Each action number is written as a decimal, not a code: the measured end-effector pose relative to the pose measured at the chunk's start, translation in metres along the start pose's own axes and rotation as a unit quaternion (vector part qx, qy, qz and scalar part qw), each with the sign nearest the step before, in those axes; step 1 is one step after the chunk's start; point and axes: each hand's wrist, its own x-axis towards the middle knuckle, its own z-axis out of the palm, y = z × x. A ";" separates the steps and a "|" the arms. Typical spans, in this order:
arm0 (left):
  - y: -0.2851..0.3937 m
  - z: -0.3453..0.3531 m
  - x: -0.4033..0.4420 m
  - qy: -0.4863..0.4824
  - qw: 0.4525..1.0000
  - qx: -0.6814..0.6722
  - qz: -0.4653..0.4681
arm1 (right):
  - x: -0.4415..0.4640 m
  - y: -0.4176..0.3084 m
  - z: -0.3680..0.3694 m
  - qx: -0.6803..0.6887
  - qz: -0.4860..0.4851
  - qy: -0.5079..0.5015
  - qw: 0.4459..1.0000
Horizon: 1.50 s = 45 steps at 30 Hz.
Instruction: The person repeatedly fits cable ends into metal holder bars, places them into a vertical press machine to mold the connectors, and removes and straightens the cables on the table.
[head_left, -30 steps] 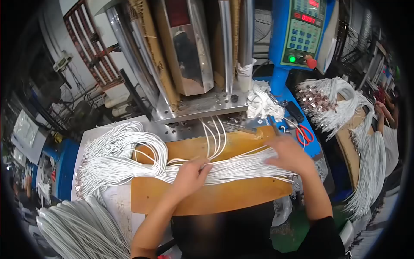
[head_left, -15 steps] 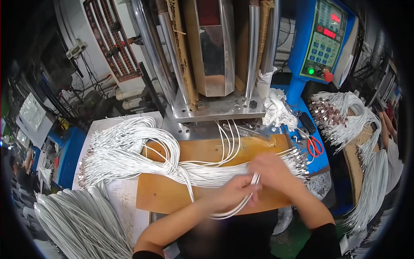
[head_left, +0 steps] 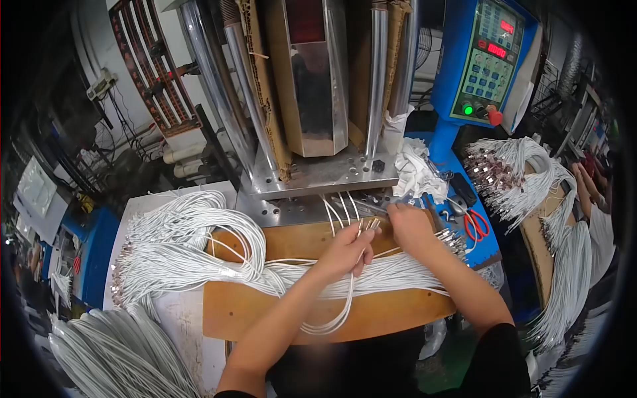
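Note:
My left hand is closed around a few white cables, whose metal-tipped ends stick up past the fingers and whose lengths loop down below it. My right hand sits just to the right, by the front edge of the press. Its fingers are bent together, and whatever is in them is hidden. Beneath both forearms a thick bundle of white cables lies across a brown board, with connector ends at its right. Several separate cables run from under the press onto the board.
The press's metal plate stands straight ahead. Red-handled scissors and crumpled white material lie to the right, below a blue control panel. A coiled cable bundle is at lower left. Another person's arm shows at far right.
Both hands have moved forward towards the press, my left hand carrying the cables. My right hand has come away from the cables in the left. The view has shifted slightly.

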 end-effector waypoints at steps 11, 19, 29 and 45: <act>-0.014 0.005 0.002 0.008 0.999 -0.030 0.015 | -0.023 0.000 -0.001 0.620 0.164 -0.110 0.759; -0.013 0.014 0.007 0.012 0.999 0.023 -0.026 | -0.031 -0.005 0.025 0.568 0.030 0.018 0.823; -0.018 0.017 0.003 0.042 0.997 0.006 0.057 | -0.034 -0.006 0.012 0.612 0.072 -0.038 0.787; -0.015 0.012 0.003 0.068 0.997 0.022 0.014 | -0.035 -0.002 0.014 0.607 0.079 -0.054 0.789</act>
